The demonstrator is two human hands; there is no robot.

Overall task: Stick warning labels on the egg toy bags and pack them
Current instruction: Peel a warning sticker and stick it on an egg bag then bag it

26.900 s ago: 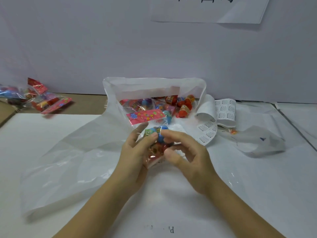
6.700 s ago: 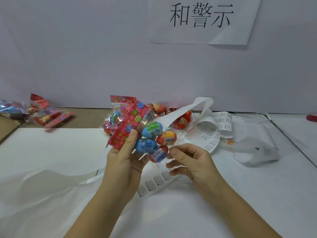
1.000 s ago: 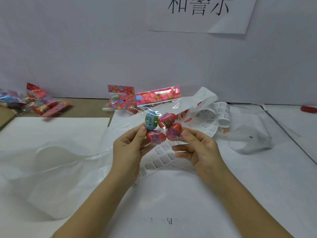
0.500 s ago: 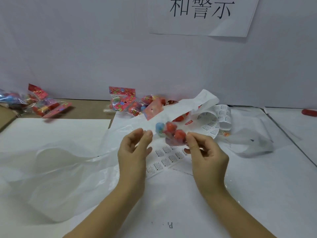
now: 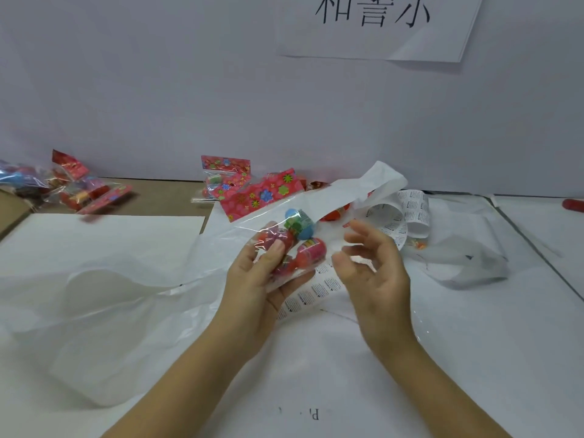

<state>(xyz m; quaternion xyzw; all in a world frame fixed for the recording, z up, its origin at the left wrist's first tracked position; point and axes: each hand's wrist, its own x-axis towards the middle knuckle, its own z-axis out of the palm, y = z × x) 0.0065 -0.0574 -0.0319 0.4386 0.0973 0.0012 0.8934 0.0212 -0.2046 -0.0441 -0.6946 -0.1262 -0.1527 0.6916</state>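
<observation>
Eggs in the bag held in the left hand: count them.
4: blue egg uppermost; red egg leftmost; pink egg rightmost; lowest egg partly hidden. Others may be hidden.

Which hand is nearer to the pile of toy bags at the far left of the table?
Left. The left hand, gripping an egg toy bag, is to the right of the pile; the right hand is farther right, beyond it.

The top edge cuts the paper sign mid-character — we cannot read the print on the label strip, too small; the right edge crops a red object.
</observation>
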